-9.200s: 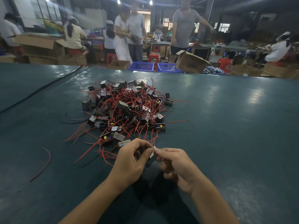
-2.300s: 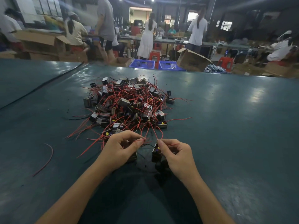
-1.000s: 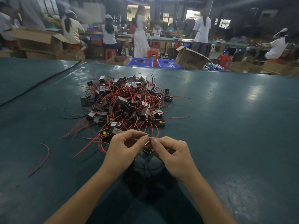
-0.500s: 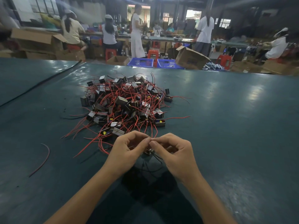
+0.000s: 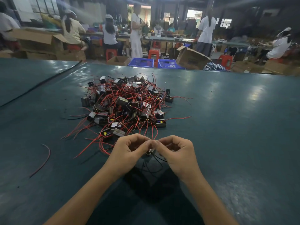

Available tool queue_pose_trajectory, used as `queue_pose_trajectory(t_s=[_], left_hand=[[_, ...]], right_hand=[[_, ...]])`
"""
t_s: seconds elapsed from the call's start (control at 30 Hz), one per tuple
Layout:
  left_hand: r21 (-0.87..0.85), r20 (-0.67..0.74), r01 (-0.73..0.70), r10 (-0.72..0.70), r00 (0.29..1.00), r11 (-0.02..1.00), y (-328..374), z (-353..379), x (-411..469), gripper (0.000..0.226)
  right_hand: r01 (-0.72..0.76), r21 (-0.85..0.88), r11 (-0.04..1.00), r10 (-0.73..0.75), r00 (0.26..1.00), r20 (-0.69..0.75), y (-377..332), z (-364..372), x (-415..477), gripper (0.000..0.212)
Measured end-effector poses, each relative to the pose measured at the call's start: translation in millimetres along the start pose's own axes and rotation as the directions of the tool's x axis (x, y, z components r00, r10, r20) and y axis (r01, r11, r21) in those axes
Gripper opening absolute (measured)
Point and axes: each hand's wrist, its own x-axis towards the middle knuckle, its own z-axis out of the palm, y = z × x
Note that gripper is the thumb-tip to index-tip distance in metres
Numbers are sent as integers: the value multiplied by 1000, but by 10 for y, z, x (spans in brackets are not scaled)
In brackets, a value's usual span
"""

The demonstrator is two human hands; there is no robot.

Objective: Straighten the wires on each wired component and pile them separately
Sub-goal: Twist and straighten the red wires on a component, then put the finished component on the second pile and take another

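Nearest me, my left hand [image 5: 128,151] and right hand [image 5: 177,151] have drawn together from apart. Their fingertips now meet, both pinching the component [image 5: 150,153] by its thin wire, black leads dangling below. I judge this piece is mid-straightening. Farther off, the tangled pile [image 5: 126,103] waits on the table [image 5: 235,127], and I see no sorted pile.

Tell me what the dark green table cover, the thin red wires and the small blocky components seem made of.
The dark green table cover: probably vinyl or rubber sheet, semi-glossy; lamp glare pools on it.
The thin red wires: likely plastic-insulated, smooth; they curl freely.
The small blocky components: dark bodies with greyish, metal-looking faces that catch light; material uncertain.
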Motion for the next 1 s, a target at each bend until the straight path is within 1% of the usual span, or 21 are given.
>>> queue_pose_trajectory(t_s=[0.1,0.2,0.23,0.3,0.37,0.4,0.43,0.47,0.5,0.57,0.6,0.63,0.67,0.73,0.77,0.83,0.87,0.93,1.0], left_hand=[[0,5,2,-2,1000,1000,-12,6,1,15],[24,-21,12,-11,1000,1000,-28,11,2,17],[46,-41,11,-9,999,999,-34,7,0,18],[101,-89,6,3,996,995,-46,-9,-1,19],[134,-134,7,11,991,991,-56,-36,5,22],[128,-148,9,10,989,992,-61,-49,12,25],[102,-152,12,4,988,995,-67,-56,19,27],[67,-148,13,-3,989,998,-73,-59,28,28],[35,-141,14,-9,990,999,-79,-55,38,28],[-6,-137,24,-24,990,1000,-90,-57,45,31],[-14,-142,31,-33,989,999,-100,-65,44,32],[-3,-149,37,-37,988,999,-116,-79,42,32],[26,-158,41,-36,987,999,-133,-96,40,33],[77,-176,46,-32,984,996,-159,-127,36,32],[78,-191,46,-30,981,996,-169,-141,38,32],[72,-226,34,-17,974,997,-185,-167,43,33],[70,-246,22,-4,969,997,-192,-179,44,33],[80,-283,-7,29,959,997,-209,-195,42,33],[127,-305,-36,73,950,991,-238,-203,29,32]], right_hand=[[-9,28,1000,9,1000,21,-20,-5,10,8],[12,-23,1000,-12,999,34,3,-3,3,11],[15,-64,998,-15,1000,6,22,-1,7,15],[-23,-103,994,11,994,-112,46,-12,36,18],[-68,-68,995,52,975,-217,40,-71,76,16],[-71,-51,996,58,975,-215,34,-108,86,14],[-61,-43,997,53,985,-167,24,-129,84,12],[-47,-50,998,43,996,-77,9,-125,63,13],[-31,-91,995,34,999,28,7,-95,32,20],[52,-270,961,5,979,204,38,13,-37,32],[115,-368,923,-18,966,257,70,67,-61,32],[165,-445,880,-39,959,279,103,109,-71,26],[183,-492,851,-49,961,273,127,128,-74,19],[169,-528,832,-74,978,197,172,102,-57,11],[149,-534,832,-89,987,136,176,74,-40,11],[64,-516,854,-97,995,-36,161,-9,8,17],[10,-490,872,-88,987,-138,151,-62,41,21],[-76,-432,899,-74,945,-320,118,-190,120,24],[-101,-398,912,-93,893,-441,75,-335,184,25]])
